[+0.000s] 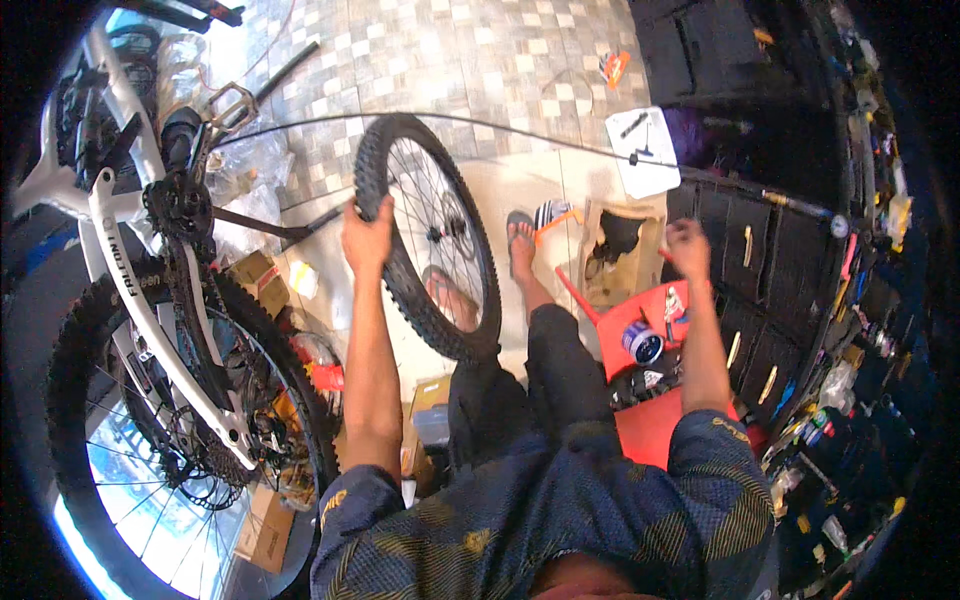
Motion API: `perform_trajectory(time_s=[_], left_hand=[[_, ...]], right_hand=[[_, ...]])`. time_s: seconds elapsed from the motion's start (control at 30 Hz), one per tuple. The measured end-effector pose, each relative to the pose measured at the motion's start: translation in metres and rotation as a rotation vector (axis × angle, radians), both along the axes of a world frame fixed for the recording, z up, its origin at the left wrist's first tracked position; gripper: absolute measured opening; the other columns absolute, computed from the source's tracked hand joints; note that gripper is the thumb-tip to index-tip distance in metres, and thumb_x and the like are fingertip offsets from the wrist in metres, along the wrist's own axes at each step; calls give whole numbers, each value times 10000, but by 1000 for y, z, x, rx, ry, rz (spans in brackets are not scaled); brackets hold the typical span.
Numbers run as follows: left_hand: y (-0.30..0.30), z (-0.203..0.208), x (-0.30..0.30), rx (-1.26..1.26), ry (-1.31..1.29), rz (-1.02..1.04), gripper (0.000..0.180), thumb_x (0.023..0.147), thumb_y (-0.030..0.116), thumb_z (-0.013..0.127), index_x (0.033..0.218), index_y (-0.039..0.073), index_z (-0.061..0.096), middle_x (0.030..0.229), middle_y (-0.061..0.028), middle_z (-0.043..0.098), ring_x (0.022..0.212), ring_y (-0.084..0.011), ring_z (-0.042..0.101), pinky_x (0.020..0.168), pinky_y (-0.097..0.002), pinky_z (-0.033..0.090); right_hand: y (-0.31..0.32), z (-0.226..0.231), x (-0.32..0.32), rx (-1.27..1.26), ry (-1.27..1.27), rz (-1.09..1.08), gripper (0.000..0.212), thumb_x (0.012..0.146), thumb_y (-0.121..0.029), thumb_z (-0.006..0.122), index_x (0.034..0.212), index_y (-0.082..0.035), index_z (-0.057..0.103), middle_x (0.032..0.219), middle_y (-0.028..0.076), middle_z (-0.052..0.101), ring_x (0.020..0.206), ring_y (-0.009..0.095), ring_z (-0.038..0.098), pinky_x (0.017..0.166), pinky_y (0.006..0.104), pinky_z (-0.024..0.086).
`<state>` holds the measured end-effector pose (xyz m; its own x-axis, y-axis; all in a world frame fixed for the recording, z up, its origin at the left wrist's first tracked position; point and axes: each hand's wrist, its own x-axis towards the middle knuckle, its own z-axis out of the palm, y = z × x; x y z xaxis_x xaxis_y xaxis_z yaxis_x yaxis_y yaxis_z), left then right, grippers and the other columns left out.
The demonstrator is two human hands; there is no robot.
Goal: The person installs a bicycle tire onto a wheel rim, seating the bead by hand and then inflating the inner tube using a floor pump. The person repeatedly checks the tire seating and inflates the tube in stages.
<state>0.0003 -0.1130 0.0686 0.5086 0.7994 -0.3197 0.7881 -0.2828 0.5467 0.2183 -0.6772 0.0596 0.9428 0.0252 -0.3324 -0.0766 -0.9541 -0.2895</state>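
My left hand (368,236) grips the knobbly black tyre of a loose bicycle wheel (392,268), which stands upright and tilted in front of my legs. Its spokes and hub show on the right side. My right hand (688,248) is raised over the right side, by an open cardboard box (625,275) and above a red plastic chair (645,425). The right fingers are curled; a small red bit shows beside them, and I cannot make out what they hold, if anything. On the chair lie a round tub with a purple label (642,342) and some dark items.
A white bicycle frame (165,330) with its own wheel stands at the left. A black hose or cable (480,122) stretches across the tiled floor toward a white stool (642,152) carrying small tools. Dark drawers (735,240) line the right. Cardboard boxes (262,525) lie under the bicycle.
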Motion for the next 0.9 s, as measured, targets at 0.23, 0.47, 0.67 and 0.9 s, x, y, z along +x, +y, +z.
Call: perform_trajectory(time_s=[0.23,0.47,0.67,0.9], left_hand=[[-16,-15,-94,-159,-155,91,740,883,446,771,1355,-63,513,1227,-169,627,1069,-245,593,967,-352,465],[-5,-40,-124,-28,-158,340,721,877,488,751,1247,-101,561,1142,-201,662,1014,-292,622,936,-382,477],[12,-36,-113,-101,-142,385,726,883,473,746,1286,-102,558,1161,-187,672,1015,-268,629,924,-372,486],[20,-36,-98,-123,-77,417,719,858,518,750,1225,-80,595,1118,-190,679,989,-270,632,902,-380,492]], right_hand=[[-193,45,120,197,-433,-600,788,769,-471,869,1199,125,585,1143,160,686,1056,254,631,972,370,477],[-241,65,194,741,-546,-794,499,852,-354,832,1103,35,648,1156,149,713,1108,262,672,942,373,491],[-301,80,237,821,-403,-939,568,869,-388,808,1158,54,603,1164,127,668,1059,281,662,806,397,560],[-278,85,264,1130,-555,-820,449,1045,-268,449,1277,115,466,1302,223,558,1133,402,619,1037,512,508]])
